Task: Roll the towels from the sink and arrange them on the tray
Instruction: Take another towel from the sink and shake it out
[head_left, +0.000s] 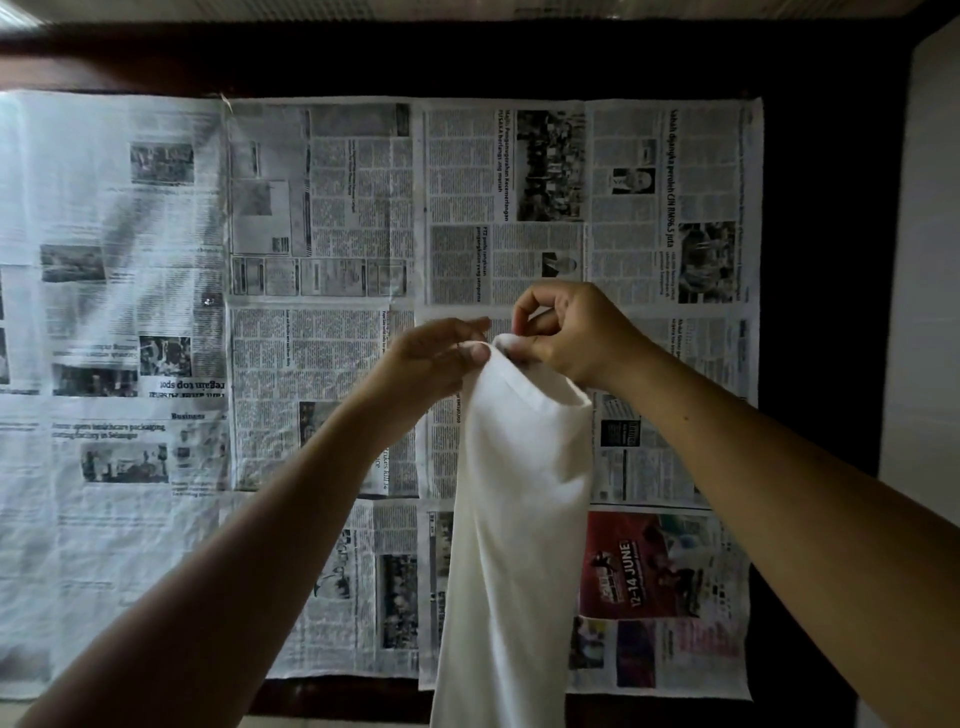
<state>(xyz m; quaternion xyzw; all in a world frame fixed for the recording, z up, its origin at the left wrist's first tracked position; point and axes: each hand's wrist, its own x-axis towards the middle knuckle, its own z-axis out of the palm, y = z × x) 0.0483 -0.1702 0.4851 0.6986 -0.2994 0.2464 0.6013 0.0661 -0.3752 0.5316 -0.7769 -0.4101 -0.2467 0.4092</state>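
Both hands hold a white towel (519, 519) up in the air by its top edge, so that it hangs straight down out of the bottom of the view. The left hand (441, 358) pinches the edge between thumb and nearly straight fingers. Just beside it, the right hand (566, 332) pinches the corner with curled fingers. Behind them, newspaper sheets (322, 208) cover a dark surface, perhaps a window, though the dim light leaves that unsure. The towel and both forearms hide parts of the lower sheets. A red advertisement (639, 566) shows just right of the towel. A dark wooden frame (467, 57) runs above the papers, and a pale wall (930, 260) stands at the far right.
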